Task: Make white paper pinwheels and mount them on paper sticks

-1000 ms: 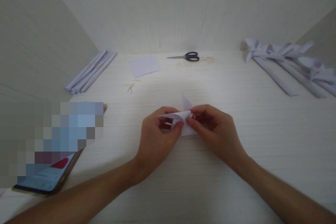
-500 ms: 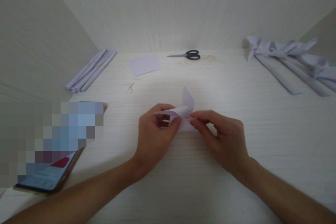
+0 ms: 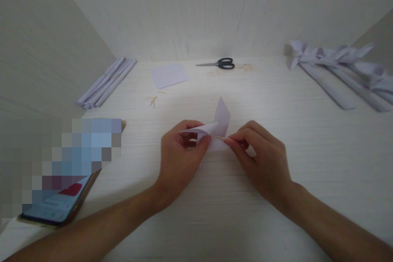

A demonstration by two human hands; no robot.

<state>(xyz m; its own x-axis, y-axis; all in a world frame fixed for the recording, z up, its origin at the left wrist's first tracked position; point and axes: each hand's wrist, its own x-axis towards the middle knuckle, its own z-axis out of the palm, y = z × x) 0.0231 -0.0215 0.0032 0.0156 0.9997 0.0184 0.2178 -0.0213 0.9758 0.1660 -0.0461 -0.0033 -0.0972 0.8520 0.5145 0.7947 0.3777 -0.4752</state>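
A sheet of white paper with curled, pointed flaps, a paper pinwheel [image 3: 222, 116], is pinched between the thumb and fingers of my left hand [image 3: 181, 155]. One flap stands upright at the far side and another folds over towards my left thumb. My right hand [image 3: 264, 157] grips a thin pale wooden stick like a toothpick [image 3: 219, 137] between thumb and forefinger. The stick lies nearly level across the middle of the paper, and its left end meets my left thumb. Whether it pierces the paper is hidden.
A phone [image 3: 55, 208], partly blurred out, lies at the left. Behind are rolled paper sticks [image 3: 107, 84], a square paper [image 3: 170, 75], small wood slivers [image 3: 152, 100] and black-handled scissors [image 3: 225, 64]. Several paper pinwheels on paper sticks [image 3: 327, 86] lie at the right, by the walls.
My right fingertips have drawn slightly to the right, away from my left thumb, and more of the thin stick shows. The upright flap has shifted a little up and right.
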